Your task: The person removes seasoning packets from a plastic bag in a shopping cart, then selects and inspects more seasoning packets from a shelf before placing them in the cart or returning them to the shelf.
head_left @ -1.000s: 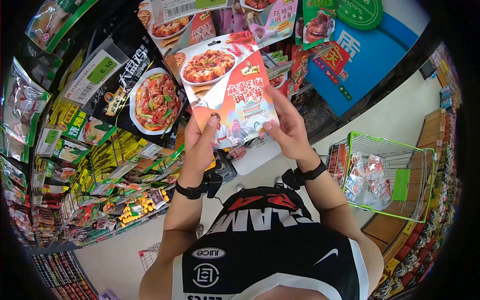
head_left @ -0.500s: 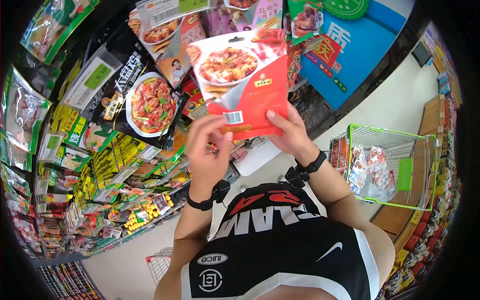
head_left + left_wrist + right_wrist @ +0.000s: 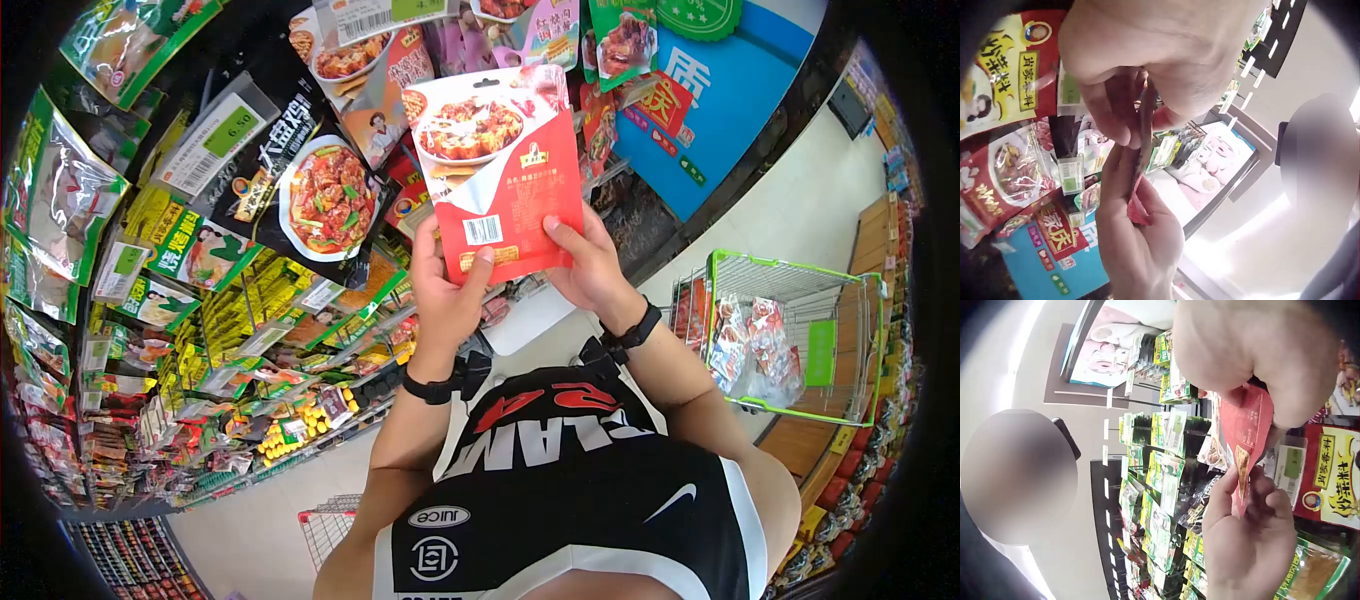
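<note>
Both hands hold a red and white seasoning packet (image 3: 505, 195) upright in the head view. Its back faces up at me, with a dish photo, fine print and a barcode (image 3: 483, 230). At the lower left corner my left hand (image 3: 450, 300) pinches it, thumb on the near face and fingers behind. My right hand (image 3: 598, 268) grips the lower right edge the same way. In the left wrist view the packet (image 3: 1141, 134) appears edge-on between the two hands. The right wrist view shows its red face (image 3: 1247, 425) at a slant.
Hanging packets fill the shelf to the left, among them a black one (image 3: 325, 200) beside a 6.50 price tag (image 3: 225, 130). A blue sign (image 3: 690, 130) stands behind on the right. A green-rimmed shopping cart (image 3: 800, 410) holding bagged goods is at the right.
The packet has been turned from its illustrated front to its red back. Half a second ago my left hand was off its corner; now it pinches there again. My right hand keeps its grip.
</note>
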`<state>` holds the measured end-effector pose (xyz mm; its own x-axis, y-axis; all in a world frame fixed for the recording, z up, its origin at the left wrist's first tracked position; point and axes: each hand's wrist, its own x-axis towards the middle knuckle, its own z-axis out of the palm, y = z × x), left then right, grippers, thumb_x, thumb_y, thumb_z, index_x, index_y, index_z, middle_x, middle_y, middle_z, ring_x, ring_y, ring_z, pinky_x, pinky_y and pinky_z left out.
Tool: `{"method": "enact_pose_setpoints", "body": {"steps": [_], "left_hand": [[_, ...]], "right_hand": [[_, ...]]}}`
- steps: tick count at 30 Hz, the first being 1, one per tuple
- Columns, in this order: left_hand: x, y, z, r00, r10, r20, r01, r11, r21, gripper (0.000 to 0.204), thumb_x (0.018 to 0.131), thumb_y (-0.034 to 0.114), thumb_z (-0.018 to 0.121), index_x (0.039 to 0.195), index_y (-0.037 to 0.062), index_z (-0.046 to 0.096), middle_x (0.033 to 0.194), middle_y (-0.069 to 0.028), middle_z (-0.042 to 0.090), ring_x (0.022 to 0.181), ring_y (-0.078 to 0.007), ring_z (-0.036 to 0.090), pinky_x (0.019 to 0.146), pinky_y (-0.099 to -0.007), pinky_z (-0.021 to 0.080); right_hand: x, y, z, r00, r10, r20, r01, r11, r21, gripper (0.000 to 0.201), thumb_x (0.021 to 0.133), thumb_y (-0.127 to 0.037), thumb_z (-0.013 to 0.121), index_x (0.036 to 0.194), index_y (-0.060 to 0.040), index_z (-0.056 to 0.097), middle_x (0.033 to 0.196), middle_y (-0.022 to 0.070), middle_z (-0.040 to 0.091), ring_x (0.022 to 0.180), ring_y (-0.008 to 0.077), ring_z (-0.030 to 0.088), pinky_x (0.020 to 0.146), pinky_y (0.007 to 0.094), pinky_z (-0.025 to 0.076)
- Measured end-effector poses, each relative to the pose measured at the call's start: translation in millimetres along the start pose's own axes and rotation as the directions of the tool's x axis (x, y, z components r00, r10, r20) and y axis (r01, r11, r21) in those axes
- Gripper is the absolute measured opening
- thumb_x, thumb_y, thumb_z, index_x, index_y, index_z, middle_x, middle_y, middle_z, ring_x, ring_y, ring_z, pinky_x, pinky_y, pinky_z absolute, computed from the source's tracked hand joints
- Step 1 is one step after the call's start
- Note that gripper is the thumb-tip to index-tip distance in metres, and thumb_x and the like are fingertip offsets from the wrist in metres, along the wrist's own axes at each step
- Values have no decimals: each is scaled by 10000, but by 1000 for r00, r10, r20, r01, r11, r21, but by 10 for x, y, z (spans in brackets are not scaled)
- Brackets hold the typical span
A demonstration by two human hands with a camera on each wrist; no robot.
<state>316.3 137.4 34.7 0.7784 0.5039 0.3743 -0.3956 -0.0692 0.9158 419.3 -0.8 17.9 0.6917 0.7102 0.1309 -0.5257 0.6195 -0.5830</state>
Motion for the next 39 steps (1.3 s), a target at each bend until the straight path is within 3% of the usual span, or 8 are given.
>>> {"method": "enact_pose_setpoints", "body": {"steps": [4,17,20,32,35,39], "left_hand": [[36,14,47,998,-62,-28,61,997,-51,375,895,-4,622,1229,-25,453,1094,-88,633,948,-103,621,793,-250,533],[187,-27,47,999,-8,-40,4,995,-97,324,899,10,627,1198,-36,509,1101,-82,624,978,-106,599,845,-269,509],[211,-88,-4,999,-26,-41,23,997,-67,353,911,17,615,1240,-12,491,1093,-88,645,935,-116,646,752,-269,575],[254,51,37,994,-77,-75,68,991,-114,336,884,13,655,1190,-19,521,1081,-78,645,951,-112,620,826,-276,517],[283,-60,-12,997,0,-78,-4,999,-48,329,881,9,658,1180,-19,525,1081,-79,648,950,-114,621,828,-278,516],[285,-23,-17,997,-9,-74,5,998,-57,324,878,7,660,1173,-18,527,1085,-82,648,959,-116,620,831,-278,513]], "right_hand": [[12,4,63,1000,-24,-15,24,1000,6,381,982,-38,499,1356,-48,424,1325,106,551,1221,224,547,1029,419,455],[136,-24,165,997,-73,-12,72,997,-35,391,984,-64,491,1366,-34,412,1344,131,536,1241,243,534,1041,424,445],[164,-26,181,998,-64,3,64,997,-32,390,983,-62,489,1364,-34,411,1344,130,535,1240,243,534,1039,424,446],[239,16,191,998,-59,-3,59,997,-49,399,984,-59,484,1375,-41,406,1339,127,530,1243,235,527,1037,420,444],[247,10,195,999,-54,-5,54,997,-50,396,984,-61,490,1371,-42,412,1332,122,536,1238,233,532,1028,421,452],[250,28,176,999,-45,14,45,998,-32,397,981,-62,501,1369,-47,417,1325,114,544,1224,230,545,1017,419,464]]}}
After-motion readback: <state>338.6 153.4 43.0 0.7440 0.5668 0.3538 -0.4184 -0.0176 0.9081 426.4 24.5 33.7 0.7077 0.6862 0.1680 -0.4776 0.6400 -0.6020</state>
